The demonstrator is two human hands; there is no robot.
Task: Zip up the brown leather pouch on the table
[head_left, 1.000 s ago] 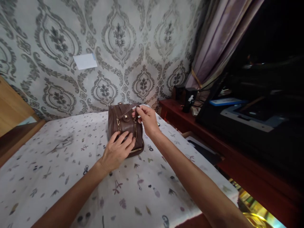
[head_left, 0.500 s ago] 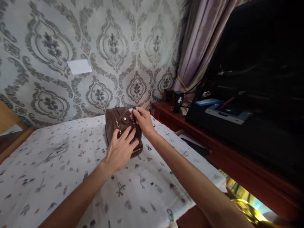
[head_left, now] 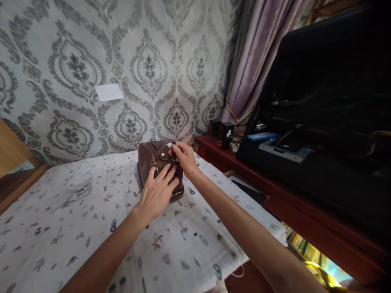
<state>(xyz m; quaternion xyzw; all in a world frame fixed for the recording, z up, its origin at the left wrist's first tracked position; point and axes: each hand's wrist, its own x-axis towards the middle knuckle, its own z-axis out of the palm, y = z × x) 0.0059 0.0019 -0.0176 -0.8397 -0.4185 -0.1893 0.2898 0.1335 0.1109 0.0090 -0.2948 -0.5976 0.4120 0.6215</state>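
Note:
A small brown leather-look bag [head_left: 145, 162] stands on the patterned white cloth, with gold zips on its front and a round metal stud on a tab. My left hand [head_left: 157, 191] lies on the bag's front, fingers spread and pressed against it. At the bag's upper right, my right hand [head_left: 185, 156] is closed in a pinch on a thin brown strap. Its fingertips partly hide what they grip. Much of the bag's front is covered by my left fingers.
The white cloth [head_left: 100, 219] covers the surface under the bag. A patterned wall with a white card [head_left: 108, 92] rises behind. To the right stand a red-brown desk [head_left: 210, 151], small black speakers [head_left: 227, 135] and a large black screen [head_left: 330, 122]. A wooden piece [head_left: 15, 150] sits at left.
The view has shifted slightly, so the bag and wall card appear a little further right and lower. Both hands keep nearly the same places on the bag.

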